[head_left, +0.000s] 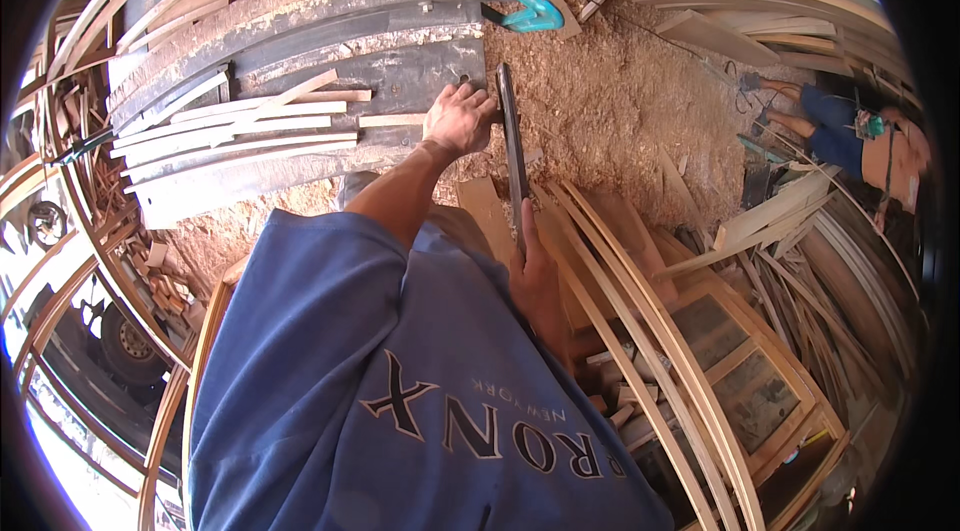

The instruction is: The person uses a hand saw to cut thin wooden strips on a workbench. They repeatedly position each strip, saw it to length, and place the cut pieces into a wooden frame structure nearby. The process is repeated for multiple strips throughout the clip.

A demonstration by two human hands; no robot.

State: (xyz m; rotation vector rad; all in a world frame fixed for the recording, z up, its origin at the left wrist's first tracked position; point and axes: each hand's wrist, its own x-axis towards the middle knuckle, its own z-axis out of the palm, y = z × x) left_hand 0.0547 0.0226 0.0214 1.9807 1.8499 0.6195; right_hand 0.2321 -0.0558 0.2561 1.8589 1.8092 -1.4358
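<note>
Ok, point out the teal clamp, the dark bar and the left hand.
Teal clamp (540,9), head view, on its frame.
Dark bar (513,144), head view, mid-length.
Left hand (461,120), head view, back of hand.

The dark, flat-topped counter is in front, on the left. Thin, pale wooden strips lie on it. The bare left hand is at its right edge. Just right of that hand is a long, dark, straight bar, with its near end in the bare right hand. A teal metal C-shaped clamp sits at the counter's far right corner. Brown sawdust spreads to the right. Long, curved, tan wooden strips run right of the right hand, with a brown wooden frame beside them.
</note>
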